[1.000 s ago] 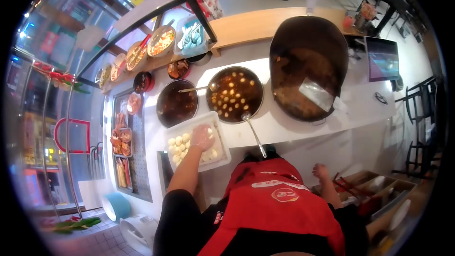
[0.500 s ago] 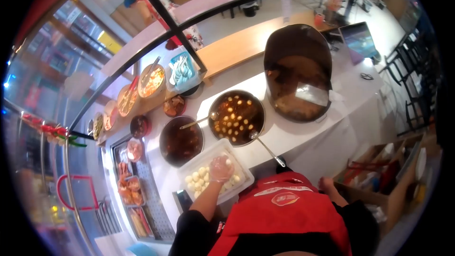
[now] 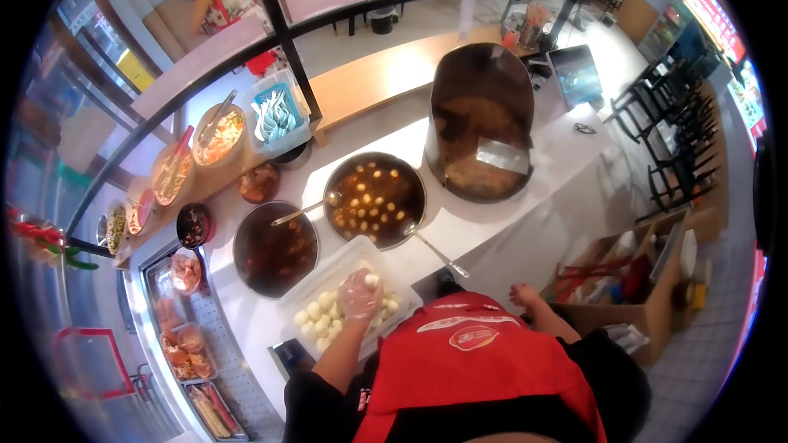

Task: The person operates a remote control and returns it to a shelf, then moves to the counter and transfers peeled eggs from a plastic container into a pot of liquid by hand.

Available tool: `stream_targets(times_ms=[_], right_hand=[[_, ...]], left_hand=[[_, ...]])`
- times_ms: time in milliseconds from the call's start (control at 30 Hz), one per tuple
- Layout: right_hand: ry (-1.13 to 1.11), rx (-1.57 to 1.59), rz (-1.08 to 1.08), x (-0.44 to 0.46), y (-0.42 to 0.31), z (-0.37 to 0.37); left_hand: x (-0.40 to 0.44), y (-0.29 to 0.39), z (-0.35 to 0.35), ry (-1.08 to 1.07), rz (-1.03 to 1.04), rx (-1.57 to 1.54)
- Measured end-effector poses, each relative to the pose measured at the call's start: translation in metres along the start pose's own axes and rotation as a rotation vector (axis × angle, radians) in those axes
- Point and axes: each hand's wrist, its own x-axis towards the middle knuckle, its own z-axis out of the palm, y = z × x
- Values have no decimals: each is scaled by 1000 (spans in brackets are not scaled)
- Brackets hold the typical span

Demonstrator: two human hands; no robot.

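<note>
My left hand [image 3: 360, 296], in a clear plastic glove, is inside a translucent plastic tub of peeled white eggs. Its fingers are closed around a white egg [image 3: 372, 280], and more eggs [image 3: 322, 315] lie below and beside it. The tub [image 3: 293, 303] stands at the counter's near edge. My bare right hand [image 3: 522, 294] hangs beside the red apron, off the counter, with its fingers loosely apart and nothing in them. Just beyond the tub is a round pot [image 3: 420, 197] of dark broth with several eggs floating in it.
A second pot [image 3: 275, 250] of dark broth stands to the left, a ladle [image 3: 297, 212] across its rim. Another ladle [image 3: 437, 250] sticks out over the near edge. Behind stands a large, dark, hooded container [image 3: 480, 115]. Bowls of food [image 3: 219, 137] line the left; a cardboard box [image 3: 640, 312] sits right.
My view has turned, so the counter appears farther left. My left hand stays in the tub with an egg at its fingers. My right hand has come farther out from beside the apron.
</note>
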Motion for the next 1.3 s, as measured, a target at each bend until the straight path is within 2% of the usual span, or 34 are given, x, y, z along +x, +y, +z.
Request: stream_targets(times_ms=[100,200,267,300,333,400,467,533,567,667,733,900,967,1033,1100,1167,1233,1300], right_hand=[[52,107,-30,-3,-6,9],[-27,-70,-19,-23,-28,30],[-51,-267,-131,-24,-25,40],[-52,-256,-123,-19,-22,41],[-88,-444,-270,7,-9,38],[-119,-617,-410,8,-7,39],[-91,-386,-167,7,-17,40],[-75,-262,-126,15,-14,37],[-60,-157,-94,18,-12,35],[-69,-100,-82,24,-7,24],[-82,-82,-58,26,-3,22],[-71,-32,-29,20,3,33],[-18,-273,-147,6,5,39],[8,-368,-176,13,14,43],[29,-474,-207,36,34,45],[15,-625,-405,66,56,43],[-3,-522,-352,57,54,39],[-12,-421,-292,44,48,32]], left_hand=[[-14,1,-6,-57,-127,-40],[-19,0,0,-49,-181,-124],[-21,0,2,-59,-167,-153],[-20,1,2,-62,-164,-183],[-20,2,2,-67,-160,-211],[-20,1,4,-85,-176,-174],[-20,5,4,-108,-186,-135],[-18,16,-5,-176,-311,-112],[-16,14,-2,-187,-301,-104],[-3,10,-3,-311,-217,26],[4,17,-11,-474,-246,8],[-4,-1,7,-484,-135,193],[-10,-1,9,-485,-131,205],[-19,-13,21,-435,-58,206],[-27,-4,20,-406,-84,210],[-29,15,10,-369,-119,215],[-21,41,-6,-475,-313,187],[-17,31,-8,-551,-363,178]])
